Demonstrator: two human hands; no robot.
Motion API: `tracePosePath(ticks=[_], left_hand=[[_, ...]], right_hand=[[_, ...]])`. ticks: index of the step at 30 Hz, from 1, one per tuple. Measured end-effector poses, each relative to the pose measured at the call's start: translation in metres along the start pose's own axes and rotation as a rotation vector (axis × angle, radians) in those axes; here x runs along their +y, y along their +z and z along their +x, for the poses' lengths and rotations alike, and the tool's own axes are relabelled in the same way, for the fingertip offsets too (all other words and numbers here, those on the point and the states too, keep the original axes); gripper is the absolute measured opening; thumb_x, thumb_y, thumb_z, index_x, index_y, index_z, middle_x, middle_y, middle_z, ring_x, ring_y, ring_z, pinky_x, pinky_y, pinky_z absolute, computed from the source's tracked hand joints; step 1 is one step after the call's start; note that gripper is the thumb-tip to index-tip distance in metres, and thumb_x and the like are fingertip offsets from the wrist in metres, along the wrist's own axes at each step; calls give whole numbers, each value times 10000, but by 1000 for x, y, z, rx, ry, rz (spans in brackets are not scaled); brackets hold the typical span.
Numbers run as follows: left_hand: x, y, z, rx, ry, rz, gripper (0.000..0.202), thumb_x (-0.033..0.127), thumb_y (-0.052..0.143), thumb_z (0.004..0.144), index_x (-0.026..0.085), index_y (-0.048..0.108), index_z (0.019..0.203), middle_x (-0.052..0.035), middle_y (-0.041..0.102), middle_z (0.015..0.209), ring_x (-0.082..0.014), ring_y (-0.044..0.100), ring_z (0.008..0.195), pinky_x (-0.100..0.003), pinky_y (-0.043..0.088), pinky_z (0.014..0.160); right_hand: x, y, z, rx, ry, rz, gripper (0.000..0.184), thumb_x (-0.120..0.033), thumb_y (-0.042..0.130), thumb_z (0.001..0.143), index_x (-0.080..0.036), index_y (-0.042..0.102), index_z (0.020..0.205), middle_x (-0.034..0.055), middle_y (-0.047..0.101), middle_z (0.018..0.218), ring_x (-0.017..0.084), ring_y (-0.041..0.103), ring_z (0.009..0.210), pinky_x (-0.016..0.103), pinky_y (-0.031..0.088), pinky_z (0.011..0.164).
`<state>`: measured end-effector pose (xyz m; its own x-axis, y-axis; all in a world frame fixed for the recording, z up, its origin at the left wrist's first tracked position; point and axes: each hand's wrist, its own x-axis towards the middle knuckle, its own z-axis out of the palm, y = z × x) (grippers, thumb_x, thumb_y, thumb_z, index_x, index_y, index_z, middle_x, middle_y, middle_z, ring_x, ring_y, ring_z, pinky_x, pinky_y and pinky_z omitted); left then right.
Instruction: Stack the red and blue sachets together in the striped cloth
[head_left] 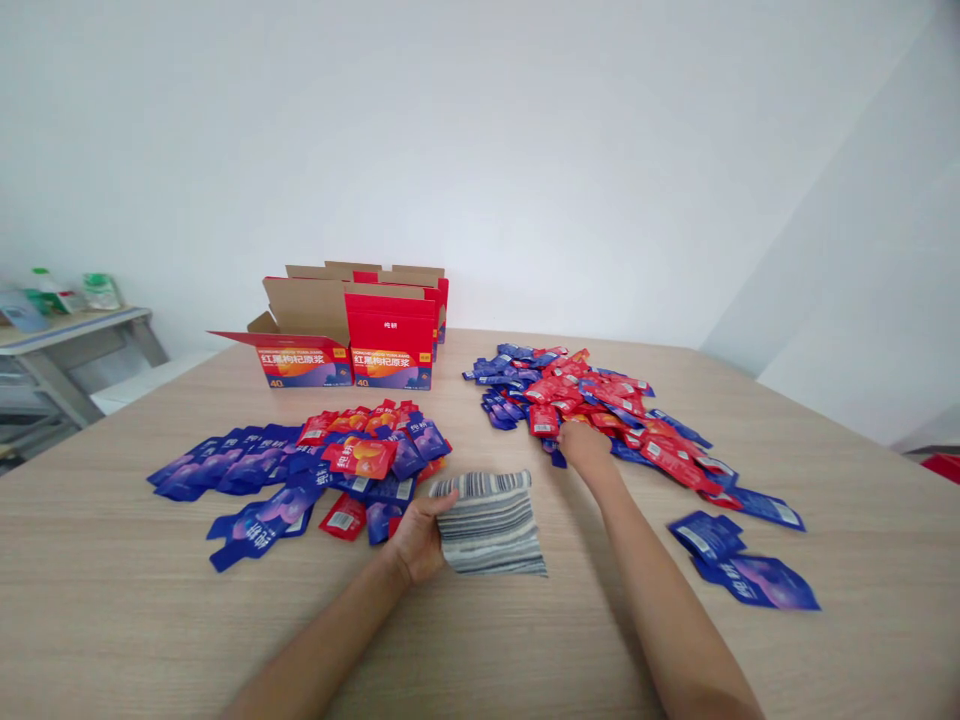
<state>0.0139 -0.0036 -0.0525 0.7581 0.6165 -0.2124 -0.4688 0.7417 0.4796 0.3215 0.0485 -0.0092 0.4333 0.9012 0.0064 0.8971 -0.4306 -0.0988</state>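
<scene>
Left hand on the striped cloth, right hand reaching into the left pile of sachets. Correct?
Not quite. The right hand is at the right pile of sachets, not the left pile. The rest holds: the left hand is on the striped cloth. The head view shows it.

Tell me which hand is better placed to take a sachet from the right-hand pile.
Right, probably. The right hand is at the near edge of the right pile of red and blue sachets, while the left hand grips the striped cloth.
</scene>
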Motion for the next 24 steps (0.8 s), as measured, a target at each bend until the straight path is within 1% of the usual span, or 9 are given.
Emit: tracePosePath(ticks=[4,7,11,14,16,17,20,22,24], left_hand=[[4,1,1,0,15,-53,307,298,600,916,95,744,1097,-133,795,952,-308,711,1098,-484,417,1108],[6,4,0,-4,41,-103,352,406,582,938,119,757,1042,-117,796,956,-308,704,1109,-484,408,1115],[6,11,-3,-14,99,-132,409,451,561,943,119,741,1100,-136,781,1056,-321,685,1141,-500,394,1120],[6,17,-5,-4,134,-124,430,453,543,951,114,723,1146,-146,770,1094,-323,680,1146,-503,391,1118],[6,19,-6,-1,143,-108,476,486,520,956,101,716,1154,-159,767,1096,-328,680,1143,-504,394,1113],[6,20,-6,-11,138,-100,517,518,510,953,90,711,1161,-170,763,1101,-336,677,1146,-509,395,1110],[2,17,-7,-83,92,-71,608,592,533,915,83,689,1207,-191,749,1136,-363,657,1176,-530,394,1103],[-4,14,-7,-115,68,-33,568,541,605,886,101,676,1237,-180,750,1144,-366,651,1186,-532,392,1103],[-10,12,-7,-115,59,8,506,415,680,847,114,667,1254,-165,754,1141,-360,653,1186,-523,388,1106]], right_hand=[[5,-17,-4,98,-9,45,172,-195,550,963,-141,662,1081,149,689,1114,273,675,1047,389,527,851],[13,-41,-8,210,-80,120,204,-131,441,946,-141,640,991,164,696,1037,268,668,1007,354,497,816],[15,-74,-23,336,-250,243,221,-220,357,983,-199,557,891,92,669,930,226,633,909,326,480,803],[0,-87,-43,427,-389,429,293,-354,287,1026,-231,501,870,40,628,857,199,596,814,296,477,738],[-19,-86,-57,460,-478,633,338,-436,272,1032,-241,485,857,21,606,818,191,576,765,286,470,697],[-31,-82,-63,442,-511,714,345,-461,282,1030,-243,483,853,16,604,811,190,574,758,285,469,693],[-70,-60,-78,287,-560,728,314,-435,311,1023,-245,487,845,16,623,812,197,594,780,293,478,728],[-93,-42,-83,229,-565,701,269,-366,338,1010,-243,491,826,21,634,787,204,616,774,295,479,733],[-107,-26,-86,205,-569,693,212,-306,369,996,-229,524,872,40,663,812,212,649,803,297,486,757]])
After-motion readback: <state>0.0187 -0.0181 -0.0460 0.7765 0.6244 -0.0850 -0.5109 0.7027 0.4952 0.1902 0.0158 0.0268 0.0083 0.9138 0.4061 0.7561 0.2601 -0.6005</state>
